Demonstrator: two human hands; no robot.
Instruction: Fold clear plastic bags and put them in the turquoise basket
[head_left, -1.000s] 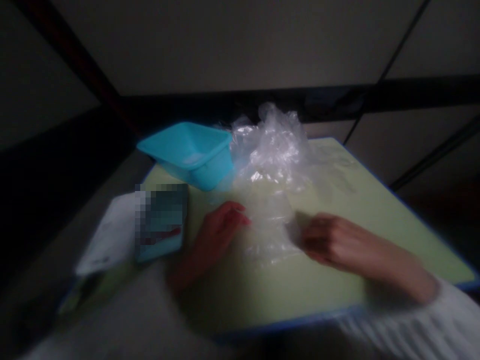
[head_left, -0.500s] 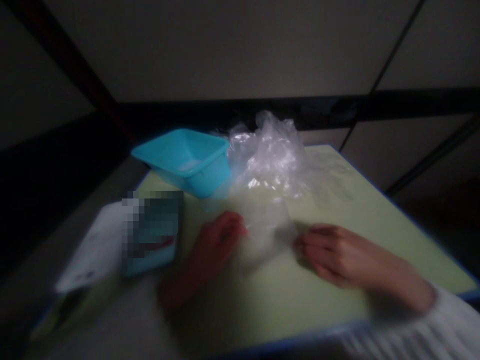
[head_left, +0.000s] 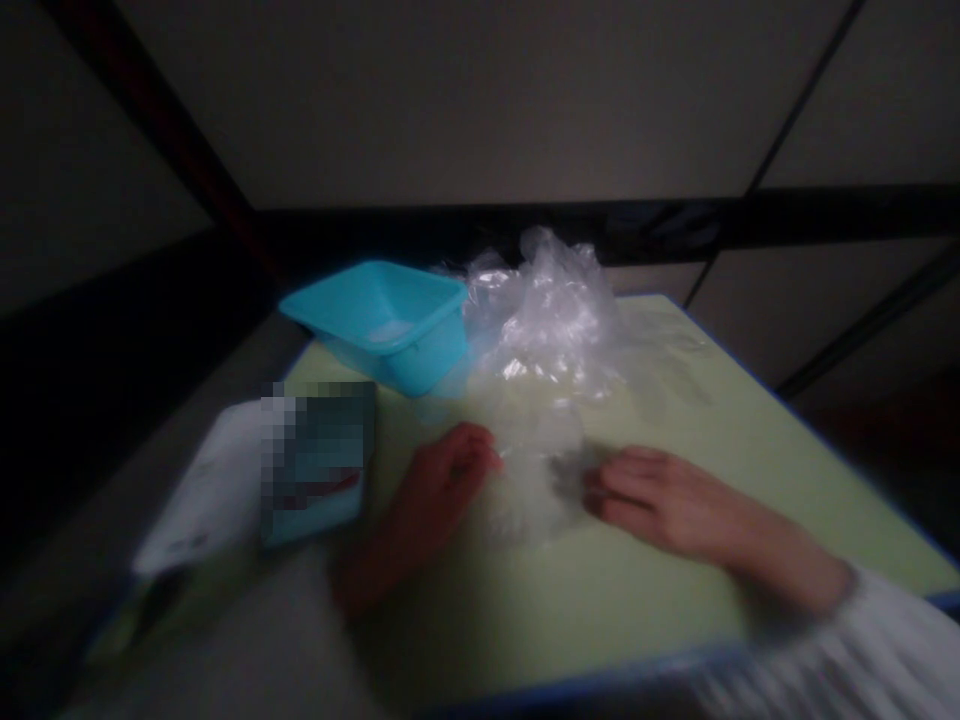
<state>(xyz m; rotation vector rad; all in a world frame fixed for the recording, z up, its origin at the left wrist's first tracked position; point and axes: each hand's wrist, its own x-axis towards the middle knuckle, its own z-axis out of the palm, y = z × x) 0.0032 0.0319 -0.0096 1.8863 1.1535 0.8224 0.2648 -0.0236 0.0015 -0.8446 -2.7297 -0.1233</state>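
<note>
A small clear plastic bag (head_left: 532, 490) lies flat on the yellow-green table between my hands. My left hand (head_left: 450, 480) is closed at the bag's left edge, its fingertips pinched on the film. At the bag's right edge is my right hand (head_left: 660, 500), palm down with its fingers together and bent; what its fingertips hold, if anything, is hidden. Behind the bag rises a crumpled heap of clear plastic (head_left: 559, 305). The picture is dim and somewhat blurred.
A turquoise basin (head_left: 431, 350) stands at the back left of the table (head_left: 757, 470), beside the plastic heap. On the left lie a grey-blue box or packet (head_left: 322, 520), partly pixelated, and a white sheet-like item (head_left: 202, 500). A pale wall stands behind.
The whole view has shifted slightly, so most things appear a little further right. The small bag lies flatter, and my right hand has moved slightly left relative to the table.
</note>
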